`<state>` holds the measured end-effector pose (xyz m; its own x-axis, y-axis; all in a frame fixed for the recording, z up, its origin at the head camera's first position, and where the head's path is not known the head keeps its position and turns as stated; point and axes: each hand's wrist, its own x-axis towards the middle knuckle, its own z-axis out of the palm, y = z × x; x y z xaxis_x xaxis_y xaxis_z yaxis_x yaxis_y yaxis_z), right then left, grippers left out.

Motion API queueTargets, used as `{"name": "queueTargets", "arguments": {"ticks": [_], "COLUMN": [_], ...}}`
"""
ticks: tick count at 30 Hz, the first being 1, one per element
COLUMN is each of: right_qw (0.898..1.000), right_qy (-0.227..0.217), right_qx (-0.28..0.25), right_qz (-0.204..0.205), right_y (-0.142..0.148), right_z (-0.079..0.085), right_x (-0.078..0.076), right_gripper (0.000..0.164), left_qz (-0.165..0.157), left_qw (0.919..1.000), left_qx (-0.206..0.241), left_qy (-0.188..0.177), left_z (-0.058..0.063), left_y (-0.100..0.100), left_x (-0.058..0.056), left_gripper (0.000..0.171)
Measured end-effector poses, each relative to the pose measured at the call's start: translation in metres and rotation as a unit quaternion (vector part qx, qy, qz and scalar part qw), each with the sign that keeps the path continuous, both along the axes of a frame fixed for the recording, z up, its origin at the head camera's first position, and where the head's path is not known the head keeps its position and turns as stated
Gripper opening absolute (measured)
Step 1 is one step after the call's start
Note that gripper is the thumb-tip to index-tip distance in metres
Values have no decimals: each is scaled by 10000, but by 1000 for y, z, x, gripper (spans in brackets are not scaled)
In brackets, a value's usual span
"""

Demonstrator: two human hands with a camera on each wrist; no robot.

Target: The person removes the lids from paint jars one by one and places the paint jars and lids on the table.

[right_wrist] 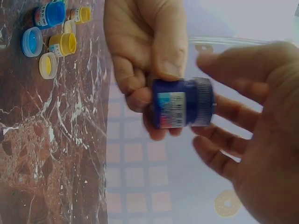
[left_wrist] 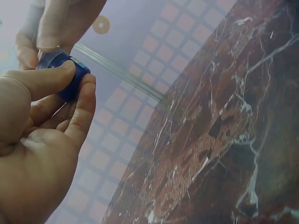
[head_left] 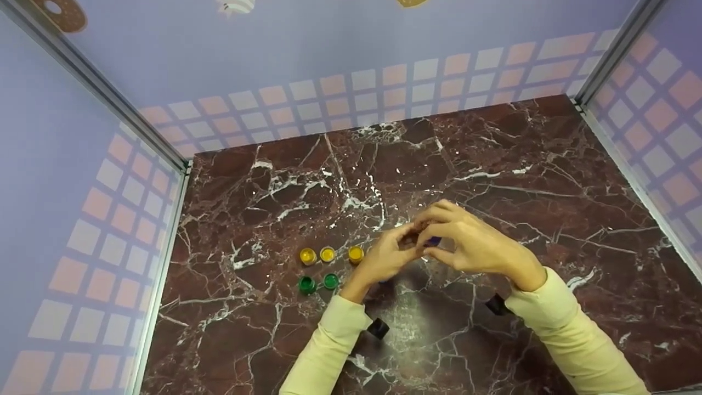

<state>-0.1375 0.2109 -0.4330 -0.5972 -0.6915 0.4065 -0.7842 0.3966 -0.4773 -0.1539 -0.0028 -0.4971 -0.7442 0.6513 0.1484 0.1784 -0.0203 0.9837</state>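
Observation:
My left hand [head_left: 384, 258] grips a small dark blue paint jar [right_wrist: 170, 109] by its labelled body, thumb on one side and fingers on the other. The jar is raised above the table and lies on its side in the right wrist view. Its ribbed lid [right_wrist: 203, 100] is on, pointing toward my right hand [head_left: 471, 241]. That hand spreads its thumb and fingers about the lid. A narrow gap shows between thumb and lid, while the fingers pass close behind it; whether they touch is blurred. In the left wrist view the jar [left_wrist: 77, 79] sits at my left fingertips.
On the marbled table [head_left: 247, 329] stand yellow paint jars [head_left: 307, 256] and a green jar [head_left: 306, 285], uncapped. A yellow lid [head_left: 327, 254] and a green lid [head_left: 330, 281] lie beside them. A blue jar [right_wrist: 49, 15] and its lid [right_wrist: 32, 42] stand near my left forearm. Panels enclose the table.

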Motion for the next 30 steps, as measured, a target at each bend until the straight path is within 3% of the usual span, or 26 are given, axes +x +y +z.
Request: {"name": "queueTargets", "arguments": {"ticks": [4,8,17,24,30], "right_qw": [9987,9934,9735,9496,9372], "right_qy": [52,4,-175,-136,50], "right_qx": [-461,-781,-871,-681,-505], "right_qz": [-212,-836,-2109,-3058,-3450], "right_y": [4,8,12,1,-11], "right_z": [0,0,-4,-2,-5], "right_x": [0,0,1,4,12], "right_gripper": [19,21,19,22,28], "left_qz": [236,666,1704,2503,2934], "left_qw": [9989,9953,9797,9618,9517], "left_qx": [277,533,876,1048,903], "left_qy": [-282,-452,-588,-373,24], "left_z": [2,0,-5,-9,-13], "left_y": [7,15,36,56,67], "left_x": [3,7,12,19,25], "left_gripper": [47,45,42,40,38]}}
